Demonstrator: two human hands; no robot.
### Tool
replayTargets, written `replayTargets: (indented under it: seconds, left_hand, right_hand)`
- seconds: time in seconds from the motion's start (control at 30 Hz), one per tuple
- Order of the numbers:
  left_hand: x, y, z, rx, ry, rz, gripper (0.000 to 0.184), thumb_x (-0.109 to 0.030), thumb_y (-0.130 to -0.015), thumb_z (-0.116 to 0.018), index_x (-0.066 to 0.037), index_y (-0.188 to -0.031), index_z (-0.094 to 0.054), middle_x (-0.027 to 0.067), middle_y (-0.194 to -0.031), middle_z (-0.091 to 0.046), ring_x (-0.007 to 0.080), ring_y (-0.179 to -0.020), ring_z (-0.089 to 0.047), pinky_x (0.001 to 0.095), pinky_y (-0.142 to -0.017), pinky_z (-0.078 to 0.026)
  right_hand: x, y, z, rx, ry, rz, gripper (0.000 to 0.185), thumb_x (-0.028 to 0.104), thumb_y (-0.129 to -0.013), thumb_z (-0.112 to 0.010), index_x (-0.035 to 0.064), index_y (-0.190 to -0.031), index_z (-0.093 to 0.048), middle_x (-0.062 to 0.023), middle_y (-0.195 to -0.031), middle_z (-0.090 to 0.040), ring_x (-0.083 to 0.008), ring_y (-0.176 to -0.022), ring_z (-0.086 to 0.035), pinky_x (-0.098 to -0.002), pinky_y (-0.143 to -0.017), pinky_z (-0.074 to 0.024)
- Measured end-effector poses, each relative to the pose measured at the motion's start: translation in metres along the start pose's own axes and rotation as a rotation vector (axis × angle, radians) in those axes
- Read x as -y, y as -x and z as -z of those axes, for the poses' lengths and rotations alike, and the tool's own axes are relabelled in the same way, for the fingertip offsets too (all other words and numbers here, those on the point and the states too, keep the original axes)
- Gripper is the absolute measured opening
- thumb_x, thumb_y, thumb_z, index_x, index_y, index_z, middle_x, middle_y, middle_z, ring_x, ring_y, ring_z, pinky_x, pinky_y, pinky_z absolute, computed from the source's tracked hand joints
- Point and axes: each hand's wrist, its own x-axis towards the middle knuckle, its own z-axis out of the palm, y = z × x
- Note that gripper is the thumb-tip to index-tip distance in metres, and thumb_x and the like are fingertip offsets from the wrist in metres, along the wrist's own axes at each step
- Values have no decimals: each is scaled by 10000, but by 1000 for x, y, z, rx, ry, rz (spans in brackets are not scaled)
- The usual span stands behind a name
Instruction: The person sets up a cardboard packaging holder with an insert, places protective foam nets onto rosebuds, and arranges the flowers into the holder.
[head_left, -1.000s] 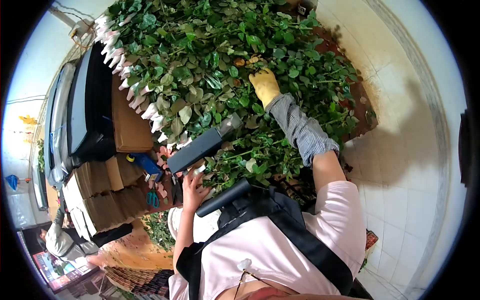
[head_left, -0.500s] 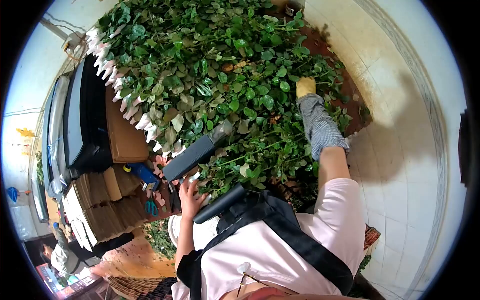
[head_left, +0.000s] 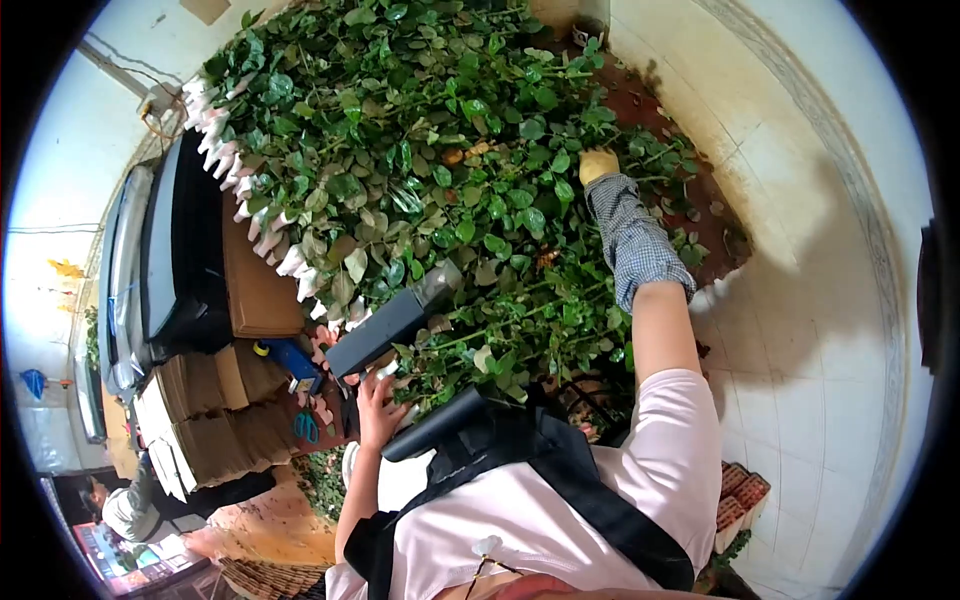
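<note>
A thick pile of cut roses (head_left: 430, 160) lies across the work surface, leaves uppermost, pale pink-white heads along its left edge. My right hand (head_left: 598, 166), in a yellow glove under a checked sleeve, is closed among the rose stems at the right side; leaves hide its fingertips. My left hand (head_left: 376, 408) is bare and sits at the near left edge of the pile. Its fingers are apart, with white at their tips, beside the leaves and a dark grey block (head_left: 378, 332) that partly covers them. A black cylinder (head_left: 436, 424) lies just right of that hand.
Left of the roses are stacked brown cardboard sheets (head_left: 215, 425), a brown box (head_left: 258, 275), blue-handled scissors (head_left: 306, 428) and a blue tool (head_left: 290, 362). A tiled wall (head_left: 790, 400) bounds the right. Another person (head_left: 130, 505) is at the far lower left.
My right gloved hand has shifted slightly left and up along the stems. My left hand has moved a little down and left, and the view has turned slightly.
</note>
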Motion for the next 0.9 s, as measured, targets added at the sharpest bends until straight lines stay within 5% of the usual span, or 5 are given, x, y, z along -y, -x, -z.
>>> replayTargets:
  seconds: [0.2, 0.47, 0.67, 0.8, 0.9]
  left_hand:
    - [-5, -1, 1, -2, -11, 22, 641, -198, -644, -854, -102, -1225, -600, 180, -1402, -463, 403, -1252, -456, 494, -1031, -394]
    - [-5, -1, 0, -44, 11, 14, 636, -213, -634, -857, -99, -1212, -615, 152, -1398, -462, 389, -1226, -476, 490, -1011, -407]
    - [-12, -2, 8, -55, 35, 22, 630, -149, -635, -828, -119, -1223, -604, 166, -1389, -462, 396, -1227, -472, 486, -1007, -409]
    - [-7, -1, 4, -89, 78, -19, 604, -202, -667, -809, -108, -1228, -604, 175, -1363, -475, 398, -1227, -459, 488, -1013, -389]
    - [2, 2, -6, -87, 20, 11, 658, -284, -667, -813, -139, -1271, -595, 178, -1326, -475, 368, -1167, -472, 498, -1017, -374]
  right_hand:
    - [-21, -20, -30, -306, 60, 148, 201, 106, -896, -512, 84, -977, -695, -103, -884, -697, -265, -962, -641, -439, -1089, -360]
    - [-43, 113, 98, -1148, -104, -102, 316, 20, -772, -633, 104, -1072, -692, -126, -1049, -687, -316, -1021, -617, -422, -1049, -412]
    - [-103, 113, 89, -1155, -228, -340, 360, 14, -795, -659, 47, -1153, -660, -151, -1184, -660, -317, -1163, -583, -415, -1063, -417]
    - [-74, 146, 118, -1042, 123, 237, 315, 9, -801, -642, 42, -1112, -670, -155, -1181, -660, -337, -1154, -588, -443, -1064, -414]
    - [-32, 175, 110, -912, -327, 402, 307, -55, -811, -627, 64, -1087, -688, -187, -1186, -653, -340, -1142, -601, -414, -1013, -463]
